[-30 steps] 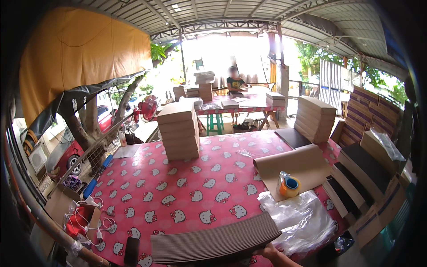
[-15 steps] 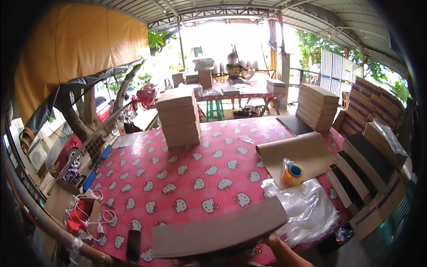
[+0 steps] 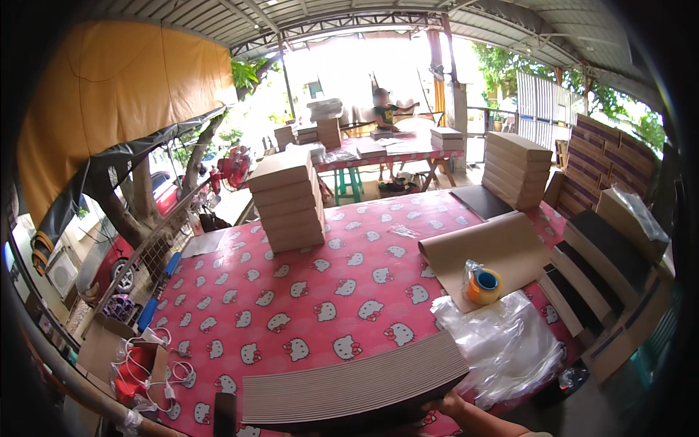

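A thick stack of brown cardboard sheets point(image 3: 353, 382) is at the near edge of the table, its many layered edges facing up and its front side dark. My right hand point(image 3: 447, 404) grips the stack's lower right corner, fingers closed around it. My left hand does not show; the stack and the lower picture edge cover that side. Just left of the stack is a narrow black object point(image 3: 225, 414). Close to my right hand lies a pile of clear plastic bags point(image 3: 502, 353). Beyond it, a roll of tape point(image 3: 483, 285) rests on brown paper point(image 3: 495, 251).
Tall piles of brown boxes stand on the pink-patterned table point(image 3: 291, 306), one at left point(image 3: 287, 207), one at right point(image 3: 515, 171). A flat black board point(image 3: 480, 202) lies nearby. White cables point(image 3: 149, 364) are at left, cardboard pieces point(image 3: 582, 291) at right. Another person point(image 3: 384, 113) is at a far table.
The stack of cardboard sheets has tipped and shifted slightly, so its layered edges show more clearly. My right hand stays on its corner. The far person has stretched out an arm.
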`<state>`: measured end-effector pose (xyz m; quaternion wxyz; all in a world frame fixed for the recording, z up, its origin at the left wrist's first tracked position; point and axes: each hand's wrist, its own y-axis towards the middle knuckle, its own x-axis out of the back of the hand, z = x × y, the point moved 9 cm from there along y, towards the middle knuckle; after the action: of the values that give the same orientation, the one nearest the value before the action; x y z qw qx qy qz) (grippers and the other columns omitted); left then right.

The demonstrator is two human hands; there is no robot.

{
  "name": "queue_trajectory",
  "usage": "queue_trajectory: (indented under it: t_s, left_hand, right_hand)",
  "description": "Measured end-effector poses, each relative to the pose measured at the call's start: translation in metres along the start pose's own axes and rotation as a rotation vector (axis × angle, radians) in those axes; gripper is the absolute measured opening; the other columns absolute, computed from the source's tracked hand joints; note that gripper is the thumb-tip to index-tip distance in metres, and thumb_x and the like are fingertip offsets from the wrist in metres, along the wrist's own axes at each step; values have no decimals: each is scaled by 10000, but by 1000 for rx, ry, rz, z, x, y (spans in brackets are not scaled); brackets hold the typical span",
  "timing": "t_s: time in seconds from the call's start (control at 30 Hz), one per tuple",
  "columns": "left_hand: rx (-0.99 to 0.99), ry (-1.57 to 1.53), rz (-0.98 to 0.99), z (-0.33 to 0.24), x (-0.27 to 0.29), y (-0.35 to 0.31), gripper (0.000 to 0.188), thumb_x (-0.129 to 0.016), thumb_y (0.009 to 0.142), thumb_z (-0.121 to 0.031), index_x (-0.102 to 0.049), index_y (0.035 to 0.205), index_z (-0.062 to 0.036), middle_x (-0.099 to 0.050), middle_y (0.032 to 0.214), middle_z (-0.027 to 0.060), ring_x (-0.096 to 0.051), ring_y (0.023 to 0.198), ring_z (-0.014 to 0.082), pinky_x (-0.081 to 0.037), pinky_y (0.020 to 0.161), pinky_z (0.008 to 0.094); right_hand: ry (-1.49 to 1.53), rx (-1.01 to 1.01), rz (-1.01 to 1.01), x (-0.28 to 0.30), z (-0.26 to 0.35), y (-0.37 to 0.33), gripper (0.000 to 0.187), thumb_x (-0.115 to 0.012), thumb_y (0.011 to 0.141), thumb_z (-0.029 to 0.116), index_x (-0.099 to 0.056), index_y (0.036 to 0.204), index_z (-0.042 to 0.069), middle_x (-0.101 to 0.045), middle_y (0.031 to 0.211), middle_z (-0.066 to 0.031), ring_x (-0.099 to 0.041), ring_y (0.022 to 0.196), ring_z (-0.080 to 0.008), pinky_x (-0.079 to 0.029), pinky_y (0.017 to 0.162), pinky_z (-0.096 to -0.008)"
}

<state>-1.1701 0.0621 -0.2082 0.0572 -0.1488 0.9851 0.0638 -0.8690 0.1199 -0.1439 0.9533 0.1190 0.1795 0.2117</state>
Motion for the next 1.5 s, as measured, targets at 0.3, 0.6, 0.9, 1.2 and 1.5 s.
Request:
queue_trajectory:
  t_s: [0.3,0.6,0.9,1.2,1.5]
  left_hand:
    - [13,-42,-3,8,-6,3,688,-742,498,-12,-461,1126,1,-541,1027,85,-531,917,206,-463,790,350]
    - [-22,-71,1,4,-7,2,685,-738,501,-10,-461,1127,2,-540,1026,85,-531,916,208,-464,789,351]
    - [-60,-110,-11,3,-3,-3,681,-733,503,-8,-460,1128,2,-539,1026,86,-531,916,210,-464,788,353]
    - [-92,-264,-87,12,3,-11,678,-728,506,-6,-460,1128,2,-539,1025,86,-530,916,211,-465,787,354]
    - [-430,-160,-219,-60,-21,8,593,-742,547,-133,-494,1064,19,-559,984,114,-547,891,238,-466,768,346]
  right_hand:
    - [-245,119,-4,29,9,-7,579,-791,530,76,-533,1046,19,-567,1002,-69,-524,942,-178,-428,816,-336]
    - [60,21,-41,25,-3,-7,627,-776,550,73,-486,1102,15,-544,1044,-71,-501,990,-185,-411,850,-334]
    - [-141,53,-76,24,11,2,560,-717,607,93,-465,1098,2,-547,1003,-80,-513,933,-178,-424,804,-325]
    - [-199,154,-181,19,19,-3,470,-651,623,190,-505,1018,-19,-565,914,-88,-535,850,-183,-439,743,-323]
    - [-394,359,-238,11,57,26,583,-689,641,375,-511,1019,-33,-573,917,-155,-558,837,-276,-432,752,-359]
